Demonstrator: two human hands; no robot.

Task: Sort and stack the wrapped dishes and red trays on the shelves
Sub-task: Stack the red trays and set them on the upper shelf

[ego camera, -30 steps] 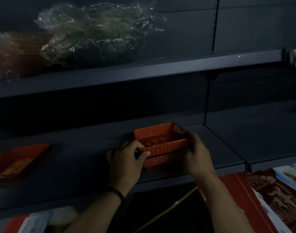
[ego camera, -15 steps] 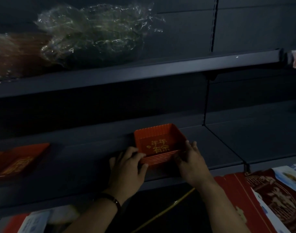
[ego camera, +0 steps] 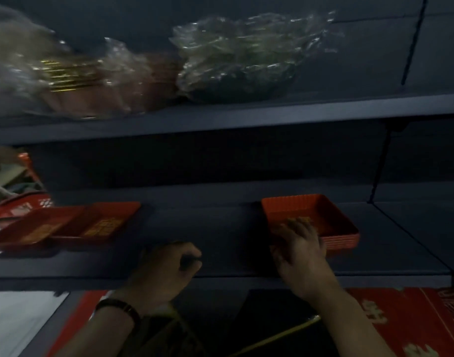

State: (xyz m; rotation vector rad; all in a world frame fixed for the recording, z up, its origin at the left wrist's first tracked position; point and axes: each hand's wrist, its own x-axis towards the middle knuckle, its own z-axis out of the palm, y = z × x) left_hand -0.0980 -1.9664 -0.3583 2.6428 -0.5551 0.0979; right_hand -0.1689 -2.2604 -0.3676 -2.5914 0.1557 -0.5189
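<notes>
A stack of small red square trays (ego camera: 323, 217) with ribbed walls sits on the middle shelf (ego camera: 220, 235). My right hand (ego camera: 302, 249) lies with straight fingers over the stack's near left corner. My left hand (ego camera: 166, 269) hovers over the shelf's front edge, left of the stack, fingers loosely curled and holding nothing. Two flat red trays (ego camera: 74, 225) with gold print lie further left on the same shelf. On the upper shelf (ego camera: 246, 114) sit a plastic-wrapped green dish bundle (ego camera: 241, 57) and a wrapped brown and gold bundle (ego camera: 74, 78).
A red basket with mixed items (ego camera: 20, 197) stands at the far left of the middle shelf. Red printed cartons (ego camera: 401, 320) lie below at the right. A dark upright (ego camera: 380, 161) divides the shelf bays on the right.
Both hands let go of the red tray stack, which now rests on the shelf. My left hand drew back to the left. The view swung left, bringing the two flat trays closer.
</notes>
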